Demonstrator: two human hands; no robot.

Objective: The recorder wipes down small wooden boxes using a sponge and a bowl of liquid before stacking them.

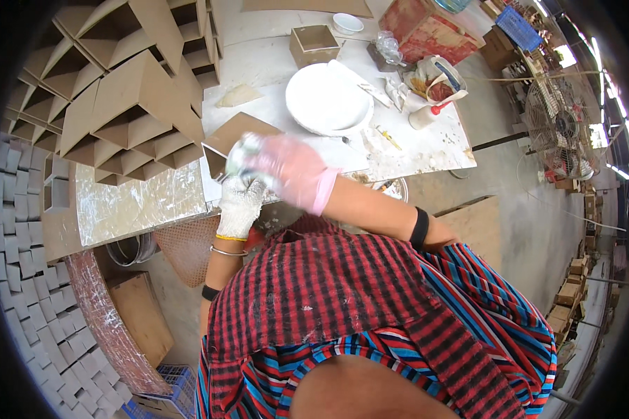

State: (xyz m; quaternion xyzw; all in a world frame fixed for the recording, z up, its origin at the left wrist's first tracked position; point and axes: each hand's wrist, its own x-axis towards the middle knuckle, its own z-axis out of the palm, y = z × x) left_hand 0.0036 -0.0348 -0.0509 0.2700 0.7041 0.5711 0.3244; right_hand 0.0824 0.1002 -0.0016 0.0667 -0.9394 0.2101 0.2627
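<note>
checked red-and-black apron (321, 293), dusted with white specks, lies closest, over a striped shirt (482, 300). above it the two gloved hands meet at the table's near edge. the right hand (290, 171), in a pink glove, is blurred and crosses over toward the left one; a pale, greenish-white patch blurs at its fingers, and i cannot tell whether they grasp anything. the left hand (239, 206), in a white knit glove with a yellow cuff edge, is just below, against the near side of a brown box (241, 131); its fingers are partly covered, so its grip cannot be told. the box sits on the table (147, 199) right beyond the hands, one open side showing.

just past the box lies a flat tan scrap (239, 96), and to its right a big white bowl (328, 98) with a white strip (360, 82) at its rim. farther right are a yellow tool (389, 137), a bottle (421, 117) with a red top and an open tub (454, 75). behind the bowl stand a small square box (314, 45) and a little white bowl (348, 24). brown boxes (136, 98) pile up at left. out past the table's right side is a fan (565, 122).
</note>
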